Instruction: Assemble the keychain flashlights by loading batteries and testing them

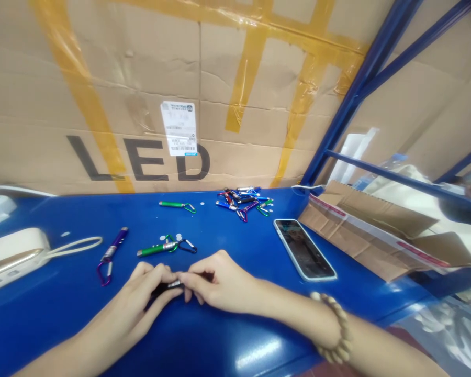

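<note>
Both my hands meet low in the middle of the head view, over the blue tabletop. Between the thumb and fingers of my left hand (151,290) is a small black-and-silver keychain flashlight (174,284), mostly hidden. My right hand (217,283) pinches at its right end; whether a tiny part sits in that pinch cannot be seen. Just beyond lie a green keychain flashlight (153,250) with a green clip and a black carabiner clip (188,246). To the left is a purple keychain flashlight (112,251), and farther back another green keychain flashlight (171,204).
A pile of coloured keychain flashlights (245,200) lies at the back. On the right are a phone (304,248) and an open cardboard box (353,235). A white device with a strap (19,251) sits left. Behind stands a large carton (239,152), beside a blue frame (357,94).
</note>
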`<state>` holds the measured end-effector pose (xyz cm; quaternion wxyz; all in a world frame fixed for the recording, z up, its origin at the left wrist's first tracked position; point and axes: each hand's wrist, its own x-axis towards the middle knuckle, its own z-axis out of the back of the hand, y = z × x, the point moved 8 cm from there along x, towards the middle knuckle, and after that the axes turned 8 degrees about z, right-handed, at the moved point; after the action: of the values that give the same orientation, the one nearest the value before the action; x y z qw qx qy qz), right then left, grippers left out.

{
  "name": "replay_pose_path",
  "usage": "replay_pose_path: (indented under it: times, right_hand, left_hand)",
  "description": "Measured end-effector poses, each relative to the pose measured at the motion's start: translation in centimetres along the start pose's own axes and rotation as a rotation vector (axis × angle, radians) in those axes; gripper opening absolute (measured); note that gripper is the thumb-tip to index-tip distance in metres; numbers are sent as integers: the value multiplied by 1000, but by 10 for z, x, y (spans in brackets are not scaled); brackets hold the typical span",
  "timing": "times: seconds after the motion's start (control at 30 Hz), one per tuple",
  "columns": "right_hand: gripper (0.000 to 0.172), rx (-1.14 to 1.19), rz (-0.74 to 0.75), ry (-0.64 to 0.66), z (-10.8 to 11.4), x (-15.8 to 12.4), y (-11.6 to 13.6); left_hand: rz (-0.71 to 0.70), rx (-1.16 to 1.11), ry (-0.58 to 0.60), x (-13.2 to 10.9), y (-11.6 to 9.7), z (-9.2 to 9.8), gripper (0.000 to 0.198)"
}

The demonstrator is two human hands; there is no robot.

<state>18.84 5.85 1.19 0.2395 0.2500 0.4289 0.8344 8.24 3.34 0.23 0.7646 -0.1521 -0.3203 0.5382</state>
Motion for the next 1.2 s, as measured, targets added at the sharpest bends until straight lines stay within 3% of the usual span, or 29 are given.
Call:
replay_pose_path:
  times: [0.23,0.6,0.8,0.9,1.0,1.1,1.2]
  right_hand:
    - [39,-5,-14,-44,10,3,2]
    - [43,-58,-29,-123,16,5,-3]
    - [42,-111,2,-98,11,4,-2]
    - [34,-299,130,-198,23,2,8]
    - [35,-564,408,-316,34,-4,30]
    - [20,-769,663,-327,31,-12,46]
    - [14,-857,749,-329,28,-15,50]
  left_hand:
    - [67,13,5,-1,-7,6,23]
    - [67,-1,60,5,-6,7,22]
    - [1,-25,65,4,-13,6,26]
    - [58,-55,29,7,-9,10,27]
    - [109,-78,-12,10,-4,14,28]
    - [116,-91,11,10,-4,13,28]
    - [79,-96,91,10,-8,9,26]
